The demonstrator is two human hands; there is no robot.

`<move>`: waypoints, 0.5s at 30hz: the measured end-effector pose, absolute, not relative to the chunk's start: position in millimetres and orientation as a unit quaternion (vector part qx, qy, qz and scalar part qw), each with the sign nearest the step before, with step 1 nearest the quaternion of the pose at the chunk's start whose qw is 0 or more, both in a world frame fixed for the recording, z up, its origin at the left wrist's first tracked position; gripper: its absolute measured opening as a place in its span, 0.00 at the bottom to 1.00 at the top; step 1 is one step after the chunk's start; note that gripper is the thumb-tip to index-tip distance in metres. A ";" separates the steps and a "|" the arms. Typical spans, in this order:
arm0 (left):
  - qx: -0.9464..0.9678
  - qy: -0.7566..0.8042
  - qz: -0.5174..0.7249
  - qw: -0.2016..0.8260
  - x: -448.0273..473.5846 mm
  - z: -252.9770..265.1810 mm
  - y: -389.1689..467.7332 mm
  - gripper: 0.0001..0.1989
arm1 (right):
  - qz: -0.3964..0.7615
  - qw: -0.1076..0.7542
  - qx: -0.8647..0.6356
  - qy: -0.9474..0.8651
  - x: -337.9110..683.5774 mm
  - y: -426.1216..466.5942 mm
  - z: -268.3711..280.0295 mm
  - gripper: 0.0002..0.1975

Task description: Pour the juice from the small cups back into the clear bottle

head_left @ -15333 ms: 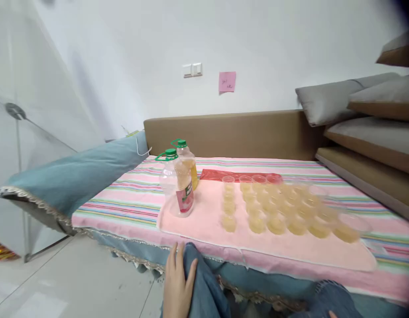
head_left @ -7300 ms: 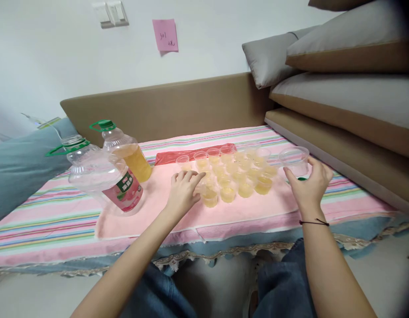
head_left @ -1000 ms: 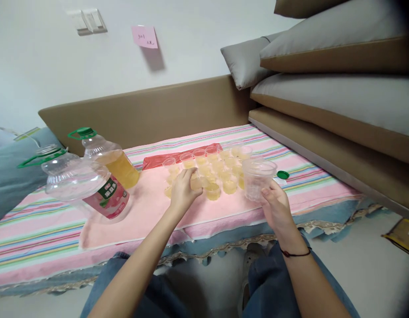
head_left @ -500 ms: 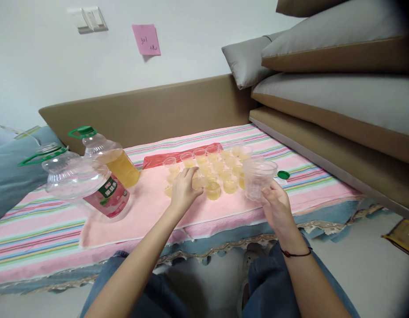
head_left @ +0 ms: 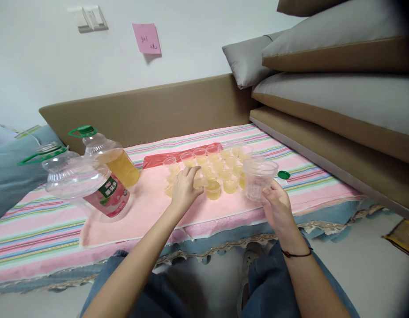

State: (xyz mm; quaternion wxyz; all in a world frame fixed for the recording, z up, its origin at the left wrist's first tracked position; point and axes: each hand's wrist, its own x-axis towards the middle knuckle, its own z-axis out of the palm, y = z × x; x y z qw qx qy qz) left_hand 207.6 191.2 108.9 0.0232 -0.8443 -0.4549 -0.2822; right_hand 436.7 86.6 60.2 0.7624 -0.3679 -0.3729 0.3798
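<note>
My right hand [head_left: 276,201] is closed around a clear plastic cup [head_left: 257,170], which looks like several nested together. It holds them upright at the right end of rows of small clear cups with pale yellow drink. At the front left of those rows, my left hand [head_left: 185,187] has thumb and fingers around another clear plastic cup [head_left: 201,177]; the hand hides part of it. Just to the right of that thumb stands a filled cup [head_left: 213,191], with one more cup of drink [head_left: 230,186] beside it. My left hand also covers some cups behind it.
An emptied-looking large bottle [head_left: 75,179] with a pink label leans at the left, beside a bottle of yellow drink [head_left: 120,165]. A red plastic bag [head_left: 181,154] lies behind the cups. A green cap [head_left: 284,175] lies at right, near stacked cushions [head_left: 333,95].
Both hands stay almost in place. The cup at my left fingers sits very slightly higher in the picture; otherwise the scene looks the same.
</note>
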 end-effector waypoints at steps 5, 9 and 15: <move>-0.847 -0.459 -0.267 0.029 208.5 110.0 191.2 0.29 | 0.380 0.762 -0.363 -0.379 437.0 86.3 58.2 0.29; -0.849 -0.458 -0.260 0.038 208.9 110.7 191.8 0.29 | 0.374 0.758 -0.370 -0.385 437.4 86.5 58.5 0.30; -0.857 -0.451 -0.245 0.048 210.4 111.7 192.4 0.29 | 0.380 0.763 -0.364 -0.376 437.2 85.9 59.8 0.28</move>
